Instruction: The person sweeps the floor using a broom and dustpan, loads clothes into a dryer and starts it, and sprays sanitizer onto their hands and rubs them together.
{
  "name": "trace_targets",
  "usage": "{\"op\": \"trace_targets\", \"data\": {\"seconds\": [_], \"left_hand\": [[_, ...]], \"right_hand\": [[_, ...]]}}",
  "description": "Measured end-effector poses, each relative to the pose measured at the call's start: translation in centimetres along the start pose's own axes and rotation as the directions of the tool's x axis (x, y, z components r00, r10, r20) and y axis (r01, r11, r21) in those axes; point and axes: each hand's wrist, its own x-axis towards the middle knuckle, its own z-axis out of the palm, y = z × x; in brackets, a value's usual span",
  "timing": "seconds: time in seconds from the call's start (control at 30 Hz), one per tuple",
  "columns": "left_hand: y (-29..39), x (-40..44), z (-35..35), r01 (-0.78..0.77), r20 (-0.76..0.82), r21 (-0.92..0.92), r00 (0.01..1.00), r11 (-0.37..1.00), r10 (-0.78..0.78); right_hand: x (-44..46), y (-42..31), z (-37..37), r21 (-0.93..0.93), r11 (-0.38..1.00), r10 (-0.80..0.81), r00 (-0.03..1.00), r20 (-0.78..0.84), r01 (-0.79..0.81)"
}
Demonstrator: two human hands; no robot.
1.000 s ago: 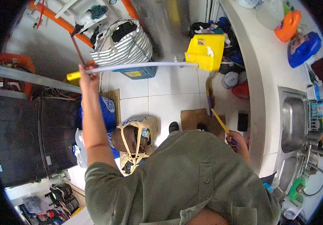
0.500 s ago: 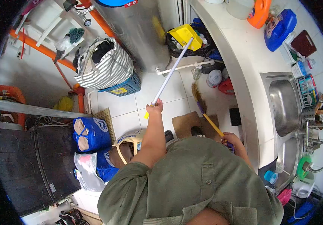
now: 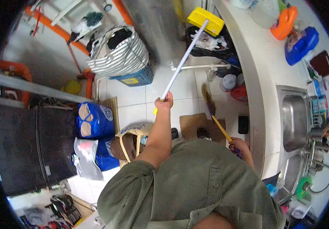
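My left hand point(image 3: 164, 101) is wrapped round the lower end of a long white handle with a yellow grip. At the handle's far end, a yellow dustpan point(image 3: 205, 21) is held up over the edge of a black trash bag point(image 3: 210, 45) with crumpled white waste in it. My right hand point(image 3: 238, 145) is closed round the yellow and purple handle of a broom point(image 3: 221, 126). The broom's brown bristles point away from me, low over the tiled floor.
A striped bag point(image 3: 120, 53) stands in a blue basket point(image 3: 137, 77) beside a metal tank point(image 3: 156, 30). Blue bags point(image 3: 95, 121) and a beige bag point(image 3: 130, 143) stand at left. The counter point(image 3: 259, 68) with a sink point(image 3: 295, 122) runs along the right.
The dustpan went from tilted sideways, to down in the trash bag's opening, to raised above its far side. My left hand swung in from the far left. My right hand still holds the broom.
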Motion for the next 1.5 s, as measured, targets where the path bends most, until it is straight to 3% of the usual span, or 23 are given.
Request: {"op": "trace_targets", "data": {"seconds": [0.2, 0.23, 0.3, 0.37, 0.43, 0.53, 0.57, 0.63, 0.7, 0.77, 0.83, 0.93, 0.97, 1.03, 1.07, 1.1, 1.17, 1.23, 1.27, 1.3, 1.37, 1.43, 1.5], "left_hand": [[5.0, -3.1, -0.9, -0.194, 0.091, 0.202, 0.98, 0.96, 0.178], [6.8, -4.2, -1.0, -0.216, 0.086, 0.167, 0.975, 0.962, 0.204], [10.6, -7.7, -1.1, -0.446, 0.281, 0.256, 0.883, 0.858, 0.375], [15.3, -13.7, 0.1, -0.447, 0.358, 0.28, 0.87, 0.849, 0.34], [21.6, -18.7, 1.3, -0.574, 0.561, 0.384, 0.767, 0.723, 0.311], [24.3, -29.6, 5.5, -0.757, 0.743, 0.397, 0.597, 0.519, 0.302], [28.0, -30.0, 6.6, -0.783, 0.737, 0.356, 0.571, 0.509, 0.362], [25.8, -34.1, 9.7, -0.812, 0.825, 0.444, 0.535, 0.378, 0.18], [25.1, -33.8, 12.7, -0.841, 0.838, 0.52, 0.536, 0.151, 0.103], [21.4, -31.8, 14.6, -0.825, 0.83, 0.555, 0.54, -0.108, 0.136], [18.5, -28.0, 16.2, -0.734, 0.798, 0.587, 0.595, -0.342, 0.095], [15.3, -21.0, 16.9, -0.66, 0.733, 0.573, 0.678, -0.485, -0.057], [14.0, -19.2, 17.1, -0.641, 0.706, 0.538, 0.697, -0.547, -0.122], [11.5, -16.2, 17.1, -0.6, 0.618, 0.498, 0.752, -0.626, -0.228], [10.2, -15.3, 17.1, -0.602, 0.579, 0.469, 0.762, -0.646, -0.29], [8.9, -14.5, 16.9, -0.605, 0.535, 0.437, 0.77, -0.666, -0.348], [6.9, -12.3, 17.0, -0.627, 0.405, 0.369, 0.773, -0.686, -0.488], [3.5, -12.2, 16.6, -0.638, 0.363, 0.28, 0.762, -0.717, -0.536], [3.0, -10.5, 16.5, -0.669, 0.363, 0.225, 0.732, -0.708, -0.576], [1.8, -9.9, 16.4, -0.625, 0.3, 0.195, 0.772, -0.756, -0.56], [-0.8, -9.2, 15.3, -0.602, 0.252, 0.097, 0.785, -0.793, -0.566], [-3.0, -7.8, 14.3, -0.694, 0.12, -0.033, 0.711, -0.719, -0.692], [-6.1, -7.3, 12.8, -0.842, -0.051, -0.061, 0.538, -0.535, -0.841]], "right_hand": [[-0.2, -0.4, -0.7, 0.08, 0.997, 0.003, 1.0, 0.025, -0.005], [0.3, -0.8, -0.7, 0.121, 0.993, 0.011, 1.0, 0.014, -0.012], [0.9, -1.8, -0.8, 0.118, 0.991, 0.054, 0.997, 0.049, -0.059], [0.3, -1.7, -0.7, 0.159, 0.98, 0.111, 0.993, 0.049, -0.117], [-1.0, -3.1, 0.6, 0.097, 0.994, 0.049, 0.997, -0.063, -0.043], [-0.8, -5.0, 1.0, 0.094, 0.993, 0.068, 0.998, 0.014, -0.069], [-0.5, -5.4, 1.0, 0.056, 0.994, 0.092, 0.993, 0.079, -0.097], [-1.8, -6.6, 2.4, 0.133, 0.987, 0.087, 0.995, 0.053, -0.094], [-1.7, -7.6, 3.6, 0.259, 0.961, -0.103, 0.995, -0.008, 0.102], [-1.8, -8.7, 4.7, 0.456, 0.869, -0.234, 0.972, 0.039, 0.191], [-1.6, -9.2, 5.7, 0.551, 0.776, -0.343, 0.938, -0.038, 0.306], [-4.3, -10.3, 8.4, 0.554, 0.72, -0.47, 0.881, -0.054, 0.418], [-5.1, -10.2, 10.0, 0.581, 0.688, -0.468, 0.877, -0.105, 0.436], [-6.7, -9.2, 12.5, 0.532, 0.568, -0.593, 0.76, -0.265, 0.628], [-7.1, -8.6, 12.1, 0.458, 0.711, -0.472, 0.845, -0.252, 0.534], [-7.5, -7.2, 12.4, 0.293, 0.717, -0.562, 0.773, -0.294, 0.632], [-8.0, -5.3, 11.7, 0.284, 0.792, -0.449, 0.831, -0.328, 0.54], [-9.2, -4.9, 12.1, 0.118, 0.899, -0.334, 0.834, -0.439, 0.422], [-8.8, -3.9, 12.1, -0.134, 0.867, -0.471, 0.702, -0.535, 0.48], [-8.8, -3.1, 12.0, -0.095, 0.874, -0.435, 0.682, -0.588, 0.476], [-8.9, -2.0, 12.1, -0.486, 0.749, -0.654, 0.385, -0.651, 0.451], [-9.2, -1.1, 12.5, -0.457, 0.754, -0.635, 0.346, -0.691, 0.472], [-10.1, -0.2, 12.4, -0.432, 0.761, -0.612, 0.313, -0.727, 0.485]]}}
